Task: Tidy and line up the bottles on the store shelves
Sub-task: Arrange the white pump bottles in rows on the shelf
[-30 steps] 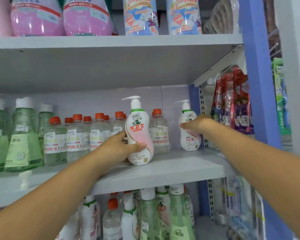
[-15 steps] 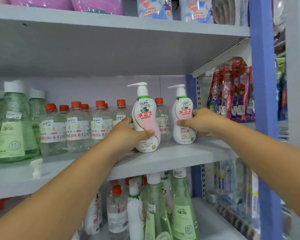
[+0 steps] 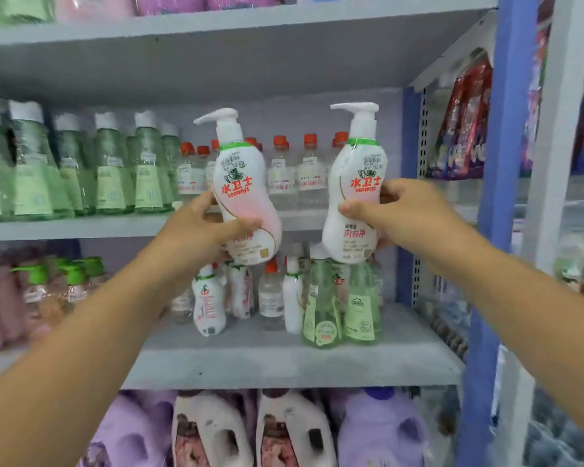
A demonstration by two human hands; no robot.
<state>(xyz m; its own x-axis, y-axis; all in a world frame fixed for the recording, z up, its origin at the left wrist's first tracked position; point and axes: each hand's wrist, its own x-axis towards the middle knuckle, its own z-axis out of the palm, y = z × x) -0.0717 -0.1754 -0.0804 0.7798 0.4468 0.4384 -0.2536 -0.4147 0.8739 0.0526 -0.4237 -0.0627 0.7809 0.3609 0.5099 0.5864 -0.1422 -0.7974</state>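
The left hand [image 3: 201,227] grips the left pump bottle [image 3: 246,193] at its waist, thumb across the front, fingers curled behind. The right hand [image 3: 402,214] grips the right pump bottle [image 3: 354,193] the same way, thumb on the front below the logo. Both bottles are held in the air in front of the shelves, near upright, well apart, spouts pointing left. Each is white and pink with a green neck band; red characters "水卫士" over "seaways", lower red text "内衣净", and a price sticker near the neck reading about "10.00". Behind them, the middle shelf [image 3: 81,227] carries green bottles [image 3: 112,170] with white caps and clear bottles [image 3: 280,173] with orange caps. The lower shelf [image 3: 284,365] carries mixed small bottles; purple and white jugs [image 3: 213,433] stand beneath.
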